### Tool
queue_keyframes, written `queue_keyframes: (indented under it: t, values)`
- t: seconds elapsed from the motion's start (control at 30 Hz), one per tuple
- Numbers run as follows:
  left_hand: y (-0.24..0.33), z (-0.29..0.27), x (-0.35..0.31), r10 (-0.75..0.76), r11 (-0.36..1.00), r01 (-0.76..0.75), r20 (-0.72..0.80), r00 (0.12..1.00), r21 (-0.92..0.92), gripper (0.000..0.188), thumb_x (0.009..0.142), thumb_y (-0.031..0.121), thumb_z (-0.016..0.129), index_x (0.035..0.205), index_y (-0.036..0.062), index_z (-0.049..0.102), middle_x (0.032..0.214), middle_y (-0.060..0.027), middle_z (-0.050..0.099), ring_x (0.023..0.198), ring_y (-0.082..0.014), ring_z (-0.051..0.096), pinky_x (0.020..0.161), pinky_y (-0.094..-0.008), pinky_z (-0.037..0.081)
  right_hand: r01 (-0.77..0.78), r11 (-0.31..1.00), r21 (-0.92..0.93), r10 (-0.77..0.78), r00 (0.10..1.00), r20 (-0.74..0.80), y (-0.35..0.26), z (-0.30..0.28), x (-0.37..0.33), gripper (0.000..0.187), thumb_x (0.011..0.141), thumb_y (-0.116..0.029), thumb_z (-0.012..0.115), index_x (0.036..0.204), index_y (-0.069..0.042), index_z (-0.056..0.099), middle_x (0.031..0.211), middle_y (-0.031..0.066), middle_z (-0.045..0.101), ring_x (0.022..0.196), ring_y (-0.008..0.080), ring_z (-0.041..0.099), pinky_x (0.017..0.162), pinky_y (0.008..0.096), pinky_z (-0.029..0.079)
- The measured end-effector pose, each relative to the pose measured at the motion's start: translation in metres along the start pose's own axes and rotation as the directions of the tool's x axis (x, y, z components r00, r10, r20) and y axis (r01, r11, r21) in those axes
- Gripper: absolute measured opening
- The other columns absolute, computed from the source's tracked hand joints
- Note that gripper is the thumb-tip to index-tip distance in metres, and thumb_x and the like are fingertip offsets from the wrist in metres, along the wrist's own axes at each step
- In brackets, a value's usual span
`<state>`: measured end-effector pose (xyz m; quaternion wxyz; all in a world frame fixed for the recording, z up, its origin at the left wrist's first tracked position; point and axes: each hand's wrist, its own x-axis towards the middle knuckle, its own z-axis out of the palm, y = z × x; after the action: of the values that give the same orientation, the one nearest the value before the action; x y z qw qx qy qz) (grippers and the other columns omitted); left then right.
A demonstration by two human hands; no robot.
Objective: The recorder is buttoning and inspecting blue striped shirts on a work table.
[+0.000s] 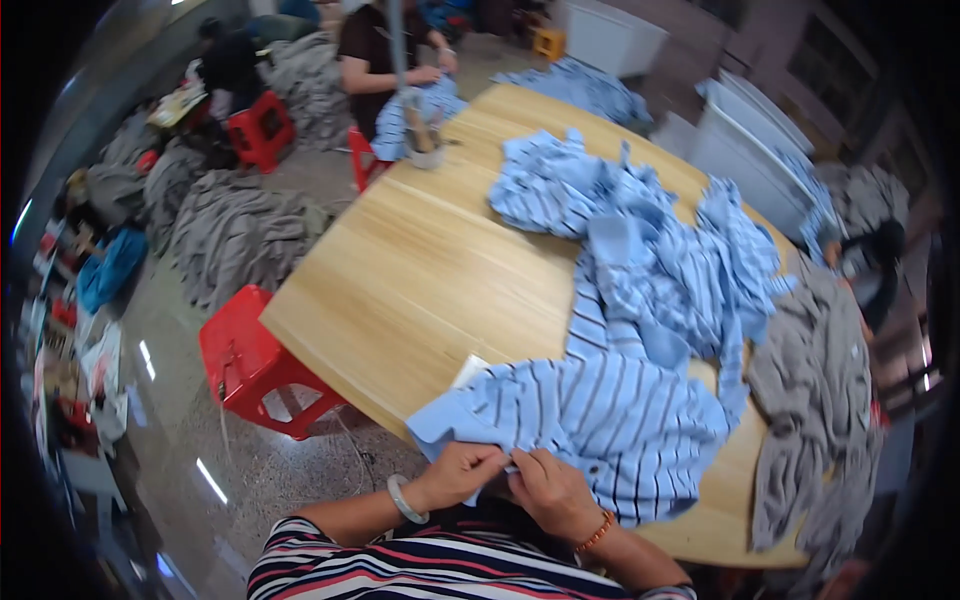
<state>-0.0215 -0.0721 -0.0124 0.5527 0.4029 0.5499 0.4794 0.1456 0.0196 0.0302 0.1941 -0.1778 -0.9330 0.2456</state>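
Observation:
A light blue knit garment with dark and white stripes (610, 410) lies over the table's near edge, its plain blue band (440, 418) toward the left. My left hand (462, 472) pinches the garment's edge, fingers closed. Close beside it, my right hand (552, 490) is also closed on that edge, thumb and fingertips almost meeting the left ones. Any small item between the fingertips is too small to make out. Farther back, a heap of similar blue striped garments (650, 240) touches the one I hold.
The wooden table (430, 270) carries a cup of tools (425, 150) at its far left corner. Grey garments (810, 400) hang over the right side. A red stool (250, 350) stands left. Across the table, a person (385, 80) handles blue cloth. White bins (750, 150) stand behind.

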Motion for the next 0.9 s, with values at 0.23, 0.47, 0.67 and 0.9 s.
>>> queue_keyframes:
  t: [0.23, 0.47, 0.67, 0.9]
  values:
    - [0.001, 0.002, 0.006, 0.074, 0.995, -0.079, 0.082, 0.994, 0.060, 0.032, 0.095, 0.023, 0.052, 0.074, -0.0003, 0.057, 0.057, 0.0014, 0.040, 0.057, -0.0042, 0.036, 0.050, -0.0253, 0.034, 0.003, 1.000, 0.013, -0.003, 1.000, 0.003, 0.002, -0.004, -0.003, 0.025, 0.075, -0.005, 0.066, 0.098, -0.004, 0.060, 0.080, 0.0101, 0.058, 0.063, 0.0287, 0.060, 0.054, 0.0368, 0.050]
    - [0.008, 0.001, 0.006, 0.341, 0.906, -0.361, 0.127, 0.932, 0.220, 0.022, 0.094, 0.022, 0.053, 0.089, 0.0009, 0.057, 0.061, -0.0101, 0.047, 0.055, -0.0145, 0.046, 0.055, -0.0314, 0.040, 0.000, 0.999, 0.044, 0.000, 1.000, -0.001, -0.002, -0.017, 0.001, 0.024, 0.073, 0.000, 0.066, 0.096, -0.002, 0.062, 0.080, 0.0115, 0.059, 0.067, 0.0289, 0.061, 0.057, 0.0356, 0.051]
    - [0.005, 0.009, 0.005, 0.316, 0.812, -0.339, 0.129, 0.940, 0.476, 0.018, 0.094, 0.020, 0.049, 0.087, 0.0053, 0.054, 0.066, -0.0188, 0.055, 0.060, -0.0382, 0.056, 0.055, -0.0438, 0.043, -0.031, 0.980, 0.196, 0.008, 0.993, 0.117, 0.006, -0.022, -0.002, 0.017, 0.084, -0.008, 0.060, 0.100, -0.003, 0.055, 0.084, 0.0190, 0.055, 0.071, 0.0394, 0.057, 0.058, 0.0440, 0.047]
    - [-0.003, 0.018, 0.008, 0.388, 0.768, -0.330, 0.012, 0.922, 0.549, 0.015, 0.091, 0.017, 0.051, 0.084, 0.0049, 0.053, 0.066, -0.0195, 0.055, 0.061, -0.0395, 0.057, 0.054, -0.0460, 0.043, -0.070, 0.953, 0.294, 0.039, 0.993, 0.108, 0.004, -0.022, 0.002, 0.019, 0.084, -0.007, 0.059, 0.101, -0.002, 0.055, 0.087, 0.0203, 0.054, 0.074, 0.0407, 0.055, 0.063, 0.0453, 0.046]
